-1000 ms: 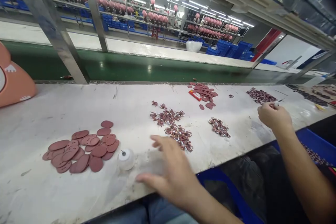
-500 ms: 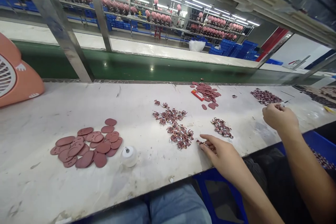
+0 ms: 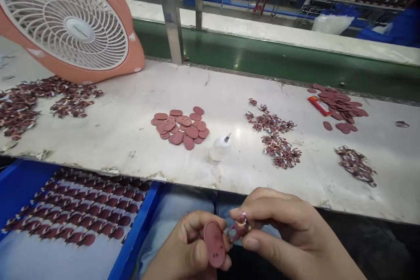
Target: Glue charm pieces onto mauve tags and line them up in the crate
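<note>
The person's two hands are working just in front of the desk (image 3: 114, 140), above the lap, with the right hand (image 3: 292, 227) overlapping its chipped front edge in my line of sight. The wall of a blue bin (image 3: 138, 232) is bounding the space to the left, a little apart from the left hand (image 3: 180, 249). Along the desk's front edge, a pale strip is running below a pile of maroon ovals (image 3: 183, 127), and a broader bare stretch is lying between those ovals and the orange fan (image 3: 78, 30). A white nozzle bottle (image 3: 219, 148) is standing between the ovals and a heap of small maroon pieces (image 3: 282, 151), leaving narrower room there. The left grip is pinching a maroon oval piece (image 3: 215, 245) between thumb and fingers; it is tilting, showing a smooth, matte face with small dark dots near its lower end. Just beside it, the right grip is pinching a small maroon figure (image 3: 242, 224) with white and pale orange bits; fingers are partly covering it, so I can't tell whether the two parts are touching.
</note>
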### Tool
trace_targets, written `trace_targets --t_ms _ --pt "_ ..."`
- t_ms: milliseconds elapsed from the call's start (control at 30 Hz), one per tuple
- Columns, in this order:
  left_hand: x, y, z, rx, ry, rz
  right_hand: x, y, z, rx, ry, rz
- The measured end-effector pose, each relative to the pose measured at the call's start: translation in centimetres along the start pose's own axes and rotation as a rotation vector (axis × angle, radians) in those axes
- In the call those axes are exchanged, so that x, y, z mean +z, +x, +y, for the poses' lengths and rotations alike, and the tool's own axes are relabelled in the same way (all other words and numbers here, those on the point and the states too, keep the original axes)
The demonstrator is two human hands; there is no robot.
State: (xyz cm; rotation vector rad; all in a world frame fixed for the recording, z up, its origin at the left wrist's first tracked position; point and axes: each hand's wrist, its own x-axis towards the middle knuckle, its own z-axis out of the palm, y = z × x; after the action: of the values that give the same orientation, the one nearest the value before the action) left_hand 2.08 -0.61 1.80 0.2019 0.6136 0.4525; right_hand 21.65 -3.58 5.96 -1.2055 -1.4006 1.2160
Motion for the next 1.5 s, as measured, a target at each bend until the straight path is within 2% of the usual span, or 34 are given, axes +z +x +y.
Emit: trace_targets --t_ms 100,233,533,900,1100,1333,1500 --pt "-0.5 -0.1 -0.2 0.021 0.065 -0.031 0.5 0.6 -0.5 -0.077 -0.166 -0.064" --pt "-0.6 0.0 -0.5 0.086 0.028 -0.040 0.5 0.8 -0.6 -0.097 -0.280 -0.152" --pt "-0.5 0.0 -0.5 0.072 0.030 0.045 0.6 1.5 -1.2 -0.161 -0.420 -0.214" --pt "-0.9 0.0 -0.5 0.042 -0.003 0.053 0.5 2.0 -2.1 -0.124 -0.427 -0.311" --pt "-0.9 -0.1 -0.5 0.042 -0.005 0.073 0.4 2.0 -1.8 -0.148 -0.485 -0.368" --pt "-0.6 -0.1 -0.5 0.028 -0.042 0.117 0.7 2.2 -1.6 -0.193 -0.551 -0.378" --pt "-0.8 0.1 -0.4 0.031 -0.028 0.103 0.8 2.0 -1.5 -0.193 -0.608 -0.388"
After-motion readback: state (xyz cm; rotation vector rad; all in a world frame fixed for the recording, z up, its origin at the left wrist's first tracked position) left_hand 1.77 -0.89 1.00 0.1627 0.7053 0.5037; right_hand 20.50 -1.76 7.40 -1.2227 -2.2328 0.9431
